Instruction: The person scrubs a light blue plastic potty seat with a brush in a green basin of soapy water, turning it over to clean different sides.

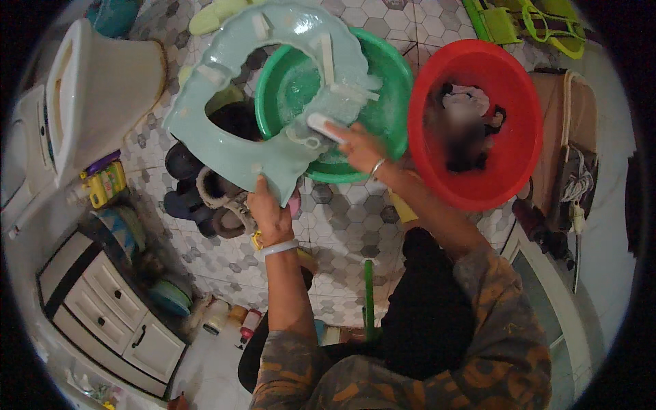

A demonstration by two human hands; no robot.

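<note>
A pale green, glossy ring-shaped pad (210,146) with a scalloped edge and several whitish strips leans over the green plastic basin (403,72). My left hand (270,212) grips the pad's near corner, the thumb on top. In my right hand (365,149) is a white-backed scrub brush (323,124), pressed on the wet right part of the pad above the basin. A small whitish loop (310,141) lies on the pad beside the brush. Foamy water stands in the basin, partly hidden by the pad.
A red basin (528,128) with dark and pale cloth (469,115) stands at the right. Dark slippers (187,205) and fuzzy slippers (225,220) sit left of my left hand. A white toilet (110,82) is at the far left, a green folding stool (497,23) at the top right.
</note>
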